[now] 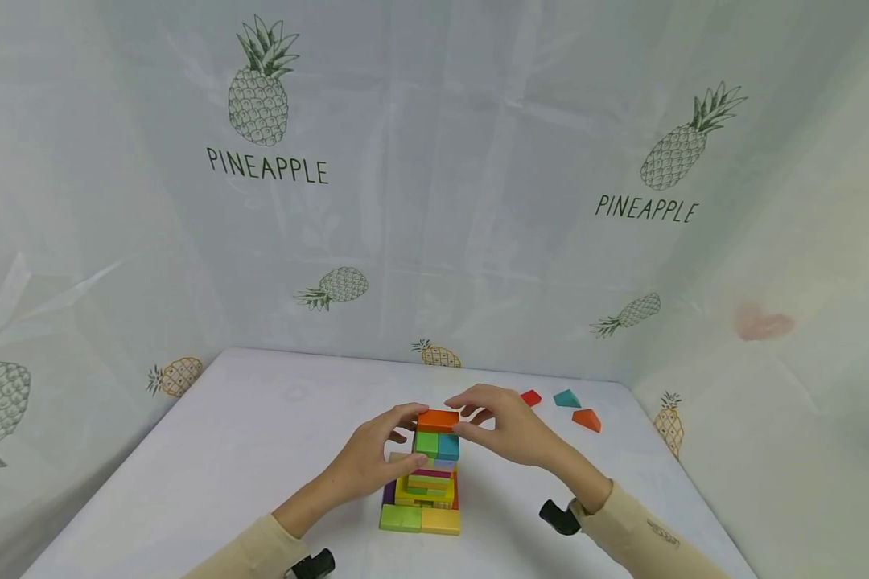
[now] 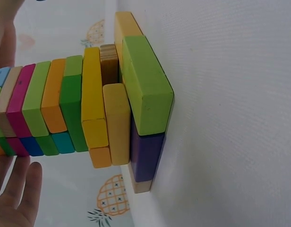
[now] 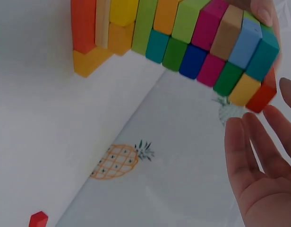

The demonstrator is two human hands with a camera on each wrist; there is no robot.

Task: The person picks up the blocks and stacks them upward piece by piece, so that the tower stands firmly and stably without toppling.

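A tall tower of colored wooden blocks (image 1: 429, 485) stands on the table, with an orange block (image 1: 438, 420) lying across its top. My left hand (image 1: 372, 454) is at the tower's left side, thumb toward the front and fingers behind. In the left wrist view, its loosely extended fingers (image 2: 27, 194) show beyond the stacked layers. On the other side, my right hand (image 1: 510, 422) is spread near the orange block, thumb close to its right end. Seen from the right wrist, the right fingers (image 3: 244, 161) are apart from the tower's upper end.
Loose blocks lie at the table's back right: a red one (image 1: 531, 398), a teal one (image 1: 567, 399) and an orange-red one (image 1: 586, 420). The tower's wider base has green (image 1: 401, 519) and yellow (image 1: 440, 521) blocks in front. A pineapple-print curtain (image 1: 434, 201) hangs behind the white table (image 1: 261, 434).
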